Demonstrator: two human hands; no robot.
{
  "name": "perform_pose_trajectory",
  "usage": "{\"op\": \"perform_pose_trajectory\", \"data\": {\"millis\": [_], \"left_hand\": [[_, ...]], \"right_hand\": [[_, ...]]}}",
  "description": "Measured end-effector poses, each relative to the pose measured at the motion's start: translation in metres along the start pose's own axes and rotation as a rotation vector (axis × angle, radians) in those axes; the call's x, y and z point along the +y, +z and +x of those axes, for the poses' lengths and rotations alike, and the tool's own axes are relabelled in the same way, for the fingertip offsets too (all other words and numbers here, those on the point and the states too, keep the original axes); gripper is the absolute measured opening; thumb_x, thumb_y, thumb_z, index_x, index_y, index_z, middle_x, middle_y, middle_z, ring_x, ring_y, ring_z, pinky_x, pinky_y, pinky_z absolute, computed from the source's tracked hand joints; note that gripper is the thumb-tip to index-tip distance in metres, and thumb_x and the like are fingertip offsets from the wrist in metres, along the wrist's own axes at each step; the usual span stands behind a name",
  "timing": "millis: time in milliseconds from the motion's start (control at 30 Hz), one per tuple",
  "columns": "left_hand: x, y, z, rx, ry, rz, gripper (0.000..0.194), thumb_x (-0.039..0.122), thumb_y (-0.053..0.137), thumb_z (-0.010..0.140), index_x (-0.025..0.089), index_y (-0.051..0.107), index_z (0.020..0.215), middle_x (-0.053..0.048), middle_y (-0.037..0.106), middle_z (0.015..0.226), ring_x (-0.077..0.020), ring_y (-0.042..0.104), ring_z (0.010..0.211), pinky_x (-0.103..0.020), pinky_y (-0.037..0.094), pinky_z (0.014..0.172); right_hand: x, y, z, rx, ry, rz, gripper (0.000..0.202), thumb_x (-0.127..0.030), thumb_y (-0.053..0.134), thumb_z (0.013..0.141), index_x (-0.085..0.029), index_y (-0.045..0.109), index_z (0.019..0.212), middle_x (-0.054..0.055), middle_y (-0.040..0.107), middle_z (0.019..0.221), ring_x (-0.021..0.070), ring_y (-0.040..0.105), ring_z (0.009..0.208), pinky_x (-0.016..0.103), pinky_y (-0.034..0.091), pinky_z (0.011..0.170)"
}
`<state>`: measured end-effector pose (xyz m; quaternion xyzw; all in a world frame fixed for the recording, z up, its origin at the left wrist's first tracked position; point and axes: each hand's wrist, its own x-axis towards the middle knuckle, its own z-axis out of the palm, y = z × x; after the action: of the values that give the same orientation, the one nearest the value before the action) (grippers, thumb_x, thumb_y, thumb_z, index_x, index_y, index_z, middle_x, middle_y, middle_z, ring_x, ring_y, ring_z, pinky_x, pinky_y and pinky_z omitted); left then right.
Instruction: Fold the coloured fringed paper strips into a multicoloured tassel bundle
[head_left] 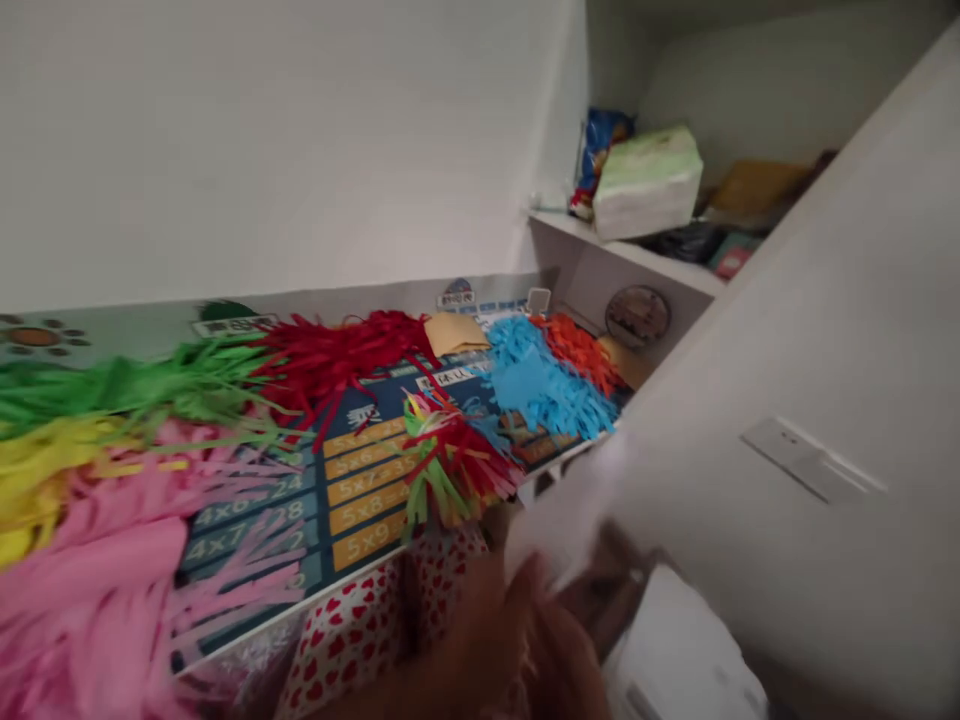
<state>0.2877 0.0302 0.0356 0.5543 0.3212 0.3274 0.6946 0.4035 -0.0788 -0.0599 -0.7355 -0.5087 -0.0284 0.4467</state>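
My left hand (469, 635) and my right hand (566, 650) meet low in the middle of the view, dim and smeared by motion. Their closed fingers come together at the lower end of a thin, whitish sheet (566, 515), which is too blurred to identify. Just beyond them, at the table's near edge, lies a small bundle of mixed red, green and pink paper strips (457, 460). Fabric or wrap with red hearts (349, 635) shows below my left hand.
Fringed paper strips cover much of the times-table mat (367, 490): pink (127, 560), yellow (45, 480), green (135, 380), red (345, 350), blue (547, 380) and orange (577, 350). A tissue pack (649, 185) sits on the shelf. A white panel with a socket (810, 460) stands right.
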Motion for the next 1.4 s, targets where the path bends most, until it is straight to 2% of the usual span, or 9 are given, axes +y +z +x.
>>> {"op": "perform_pose_trajectory", "data": {"millis": [233, 300, 367, 433, 500, 600, 733, 1067, 1400], "left_hand": [[0.037, -0.104, -0.04, -0.119, -0.016, 0.285, 0.04, 0.05, 0.066, 0.079, 0.014, 0.071, 0.096, -0.006, 0.073, 0.093, -0.0271, 0.066, 0.087, -0.035, 0.055, 0.075], [0.044, -0.12, -0.058, 0.205, 0.175, 0.537, 0.029, 0.042, 0.07, 0.077, 0.016, 0.069, 0.091, -0.004, 0.072, 0.088, -0.0254, 0.066, 0.085, -0.034, 0.054, 0.074], [0.047, -0.13, -0.076, 0.713, 0.562, 0.817, 0.025, 0.03, 0.076, 0.074, 0.02, 0.066, 0.094, -0.002, 0.068, 0.086, -0.023, 0.063, 0.085, -0.034, 0.053, 0.078], [0.051, -0.134, -0.091, 0.964, 0.891, 1.036, 0.031, 0.02, 0.075, 0.076, 0.022, 0.062, 0.104, -0.002, 0.065, 0.091, -0.0204, 0.061, 0.088, -0.033, 0.05, 0.082], [0.057, -0.138, -0.098, 0.881, 0.951, 1.177, 0.029, 0.017, 0.067, 0.082, 0.02, 0.06, 0.11, -0.005, 0.064, 0.096, -0.0198, 0.059, 0.092, -0.032, 0.049, 0.085], [0.065, -0.145, -0.096, 0.726, 0.796, 1.231, 0.023, 0.017, 0.061, 0.088, 0.018, 0.06, 0.11, -0.007, 0.065, 0.098, -0.0212, 0.058, 0.094, -0.035, 0.047, 0.084], [0.068, -0.154, -0.089, 0.704, 0.698, 1.21, 0.025, 0.02, 0.062, 0.088, 0.018, 0.059, 0.112, -0.007, 0.068, 0.098, -0.0224, 0.061, 0.091, -0.037, 0.046, 0.081], [0.094, -0.149, -0.078, 0.44, 0.46, 0.949, 0.01, 0.018, 0.062, 0.087, 0.021, 0.066, 0.079, -0.001, 0.066, 0.084, -0.0168, 0.061, 0.082, -0.028, 0.046, 0.075], [0.092, -0.141, -0.094, 0.12, 0.647, 1.17, 0.013, 0.035, 0.061, 0.088, 0.022, 0.062, 0.093, -0.005, 0.068, 0.091, -0.0198, 0.06, 0.085, -0.029, 0.047, 0.073]], "right_hand": [[-0.049, 0.007, 0.093, -0.078, 0.099, 0.394, 0.055, -0.049, 0.059, 0.083, -0.023, 0.052, 0.132, 0.012, 0.061, 0.128, 0.0348, 0.06, 0.113, 0.046, 0.056, 0.079], [-0.073, 0.02, 0.103, -0.243, 0.188, 0.54, 0.049, -0.049, 0.059, 0.083, -0.02, 0.057, 0.122, 0.012, 0.068, 0.116, 0.0311, 0.066, 0.1, 0.039, 0.057, 0.073], [-0.095, 0.034, 0.106, -0.356, 0.248, 0.609, 0.046, -0.051, 0.062, 0.08, -0.018, 0.06, 0.113, 0.01, 0.072, 0.104, 0.028, 0.069, 0.09, 0.035, 0.057, 0.07], [-0.114, 0.048, 0.104, -0.368, 0.2, 0.583, 0.045, -0.051, 0.065, 0.077, -0.018, 0.063, 0.108, 0.009, 0.073, 0.098, 0.0267, 0.069, 0.087, 0.034, 0.057, 0.072], [-0.126, 0.059, 0.099, -0.361, 0.09, 0.542, 0.04, -0.049, 0.066, 0.075, -0.019, 0.067, 0.102, 0.009, 0.073, 0.097, 0.0272, 0.069, 0.088, 0.035, 0.056, 0.076], [-0.134, 0.07, 0.091, -0.351, -0.064, 0.524, 0.034, -0.046, 0.063, 0.077, -0.02, 0.069, 0.099, 0.009, 0.073, 0.096, 0.0275, 0.069, 0.087, 0.036, 0.056, 0.074], [-0.134, 0.072, 0.081, -0.381, -0.155, 0.518, 0.032, -0.047, 0.061, 0.08, -0.023, 0.07, 0.098, 0.008, 0.074, 0.092, 0.0262, 0.069, 0.083, 0.034, 0.057, 0.071], [-0.137, 0.054, 0.083, -0.4, -0.009, 0.521, 0.039, -0.06, 0.06, 0.076, -0.024, 0.07, 0.087, 0.006, 0.072, 0.083, 0.0252, 0.067, 0.078, 0.032, 0.054, 0.074], [-0.14, 0.045, 0.101, -0.413, 0.05, 0.554, 0.032, -0.049, 0.06, 0.079, -0.022, 0.067, 0.095, 0.006, 0.073, 0.09, 0.0227, 0.068, 0.08, 0.028, 0.055, 0.07]]}}
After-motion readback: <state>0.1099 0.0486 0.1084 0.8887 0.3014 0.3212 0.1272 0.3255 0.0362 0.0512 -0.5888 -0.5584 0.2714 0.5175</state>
